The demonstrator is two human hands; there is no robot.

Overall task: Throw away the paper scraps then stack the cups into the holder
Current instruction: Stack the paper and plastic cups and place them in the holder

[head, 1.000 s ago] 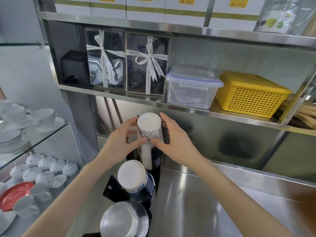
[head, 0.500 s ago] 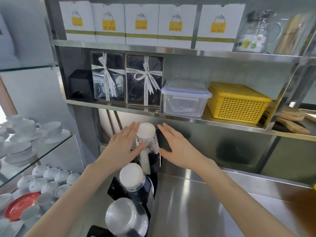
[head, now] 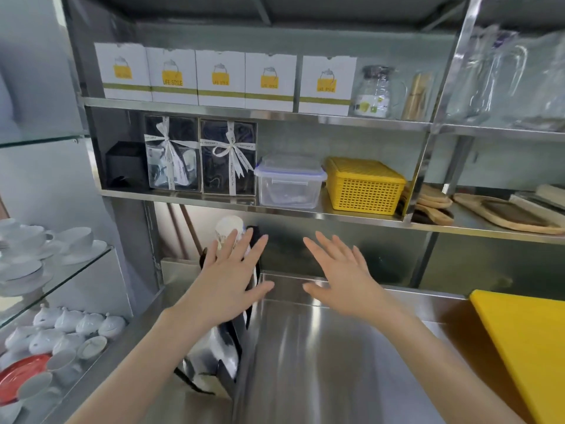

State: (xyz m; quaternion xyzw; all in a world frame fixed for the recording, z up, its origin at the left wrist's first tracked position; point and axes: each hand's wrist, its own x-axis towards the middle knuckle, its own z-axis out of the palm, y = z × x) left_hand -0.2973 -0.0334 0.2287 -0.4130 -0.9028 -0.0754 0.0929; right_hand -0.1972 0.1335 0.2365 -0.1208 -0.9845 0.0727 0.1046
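Neither grip holds anything: the left hand (head: 227, 281) and right hand (head: 339, 275) hover flat, fingers spread, over the steel tabletop (head: 321, 362). The patterned paper cup (head: 227, 229) tops the black holder (head: 252, 240) at eleven o'clock, partly behind the left fingers (head: 244, 246).

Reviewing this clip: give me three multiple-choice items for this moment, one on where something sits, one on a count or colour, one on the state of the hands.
1. What stands directly right of the clear lidded container on the middle shelf?
A. a red plate
B. a yellow basket
C. a glass jug

2. How many white boxes with yellow labels line the top shelf?
A. three
B. five
C. seven

3. How are the left hand and right hand?
A. both open, fingers spread, holding nothing
B. both closed on a cup
C. right hand holding paper scraps

Key: 1 B, the basket adjoins the container; 2 B, five boxes stand in a row; 3 A, both palms are flat and empty, with the cup stack behind the left fingers.
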